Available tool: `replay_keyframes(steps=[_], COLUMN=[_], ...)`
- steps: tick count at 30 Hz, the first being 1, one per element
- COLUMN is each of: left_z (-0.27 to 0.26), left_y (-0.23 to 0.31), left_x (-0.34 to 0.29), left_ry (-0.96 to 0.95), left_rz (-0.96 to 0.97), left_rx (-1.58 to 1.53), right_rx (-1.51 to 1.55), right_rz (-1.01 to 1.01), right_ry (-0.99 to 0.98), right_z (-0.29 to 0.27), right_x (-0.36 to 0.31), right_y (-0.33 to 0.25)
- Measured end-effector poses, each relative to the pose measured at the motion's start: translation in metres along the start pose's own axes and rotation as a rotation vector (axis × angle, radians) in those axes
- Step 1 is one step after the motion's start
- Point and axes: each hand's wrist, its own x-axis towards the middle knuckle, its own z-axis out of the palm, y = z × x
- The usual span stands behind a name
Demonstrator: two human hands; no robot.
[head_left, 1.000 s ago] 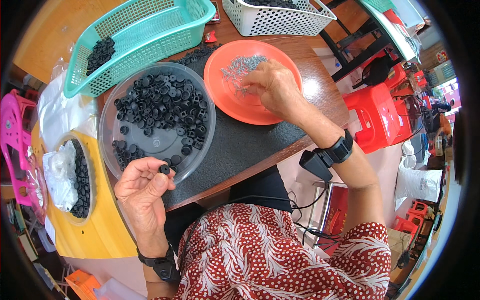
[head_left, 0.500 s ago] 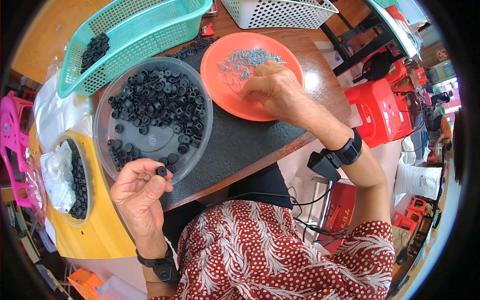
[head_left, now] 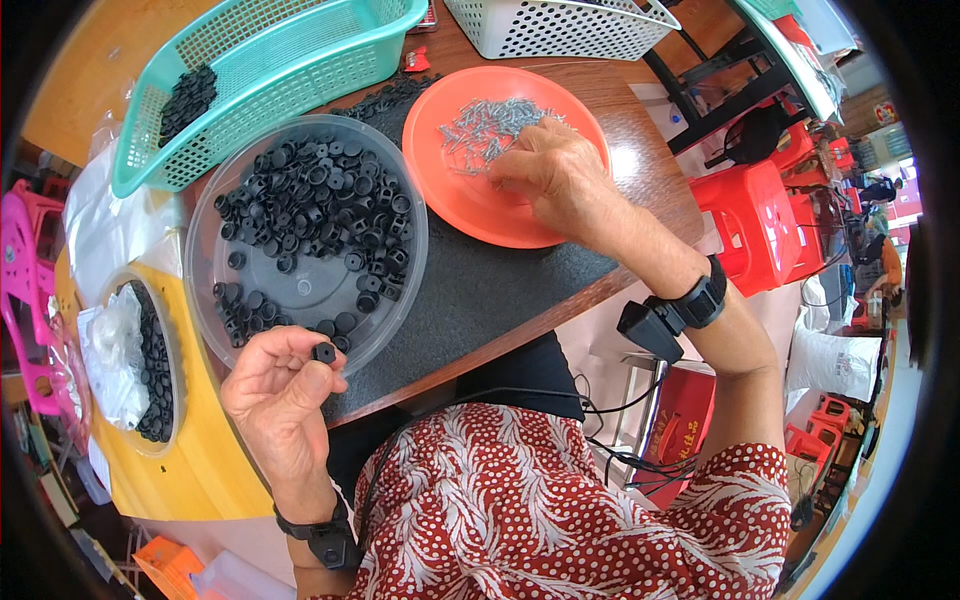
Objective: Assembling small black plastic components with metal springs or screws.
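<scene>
Red plastic stools stood on the pale floor to the right of a wood-topped desk, and a pink chair stood at the far left. Part of the desk was covered by a dark mat, and on it sat a round clear tub holding a heap of small black parts. Beside the tub, to its right, was an orange plate with a loose pile of silvery screws toward its far side. Behind these were a teal basket, with more dark pieces gathered at its left end, and a white perforated basket. Near the tub's closest edge, the left hand pinched one black piece between thumb and fingertips, a hole showing in its face. Over the plate, the right hand was bent down with its fingers drawn together beside the screws; whether it had hold of one could not be told, since the fingertips were hidden. Both wrists wore black straps. On a yellow surface at the left lay another round container of black pieces, partly covered by a crumpled clear bag.
</scene>
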Motion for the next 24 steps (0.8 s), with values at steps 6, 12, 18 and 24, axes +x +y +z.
replay_keyframes(steps=[6, 12, 18, 24], left_z=[0.000, 0.004, 0.003, 0.004], left_y=[0.000, 0.002, 0.001, 0.001], left_x=[0.000, -0.001, -0.001, -0.002], left_ry=[0.003, 0.001, -0.002, 0.003], left_rz=[-0.002, 0.007, 0.006, 0.011], left_rx=[-0.003, 0.068, 0.060, 0.054], right_rx=[0.100, 0.093, 0.070, 0.003], right_rz=[0.070, 0.077, 0.054, 0.017], right_ry=[-0.073, -0.084, -0.118, 0.020], right_z=[-0.025, -0.025, -0.020, -0.018], right_x=[-0.005, -0.011, -0.010, -0.007], right_y=[-0.001, 0.004, 0.002, 0.001])
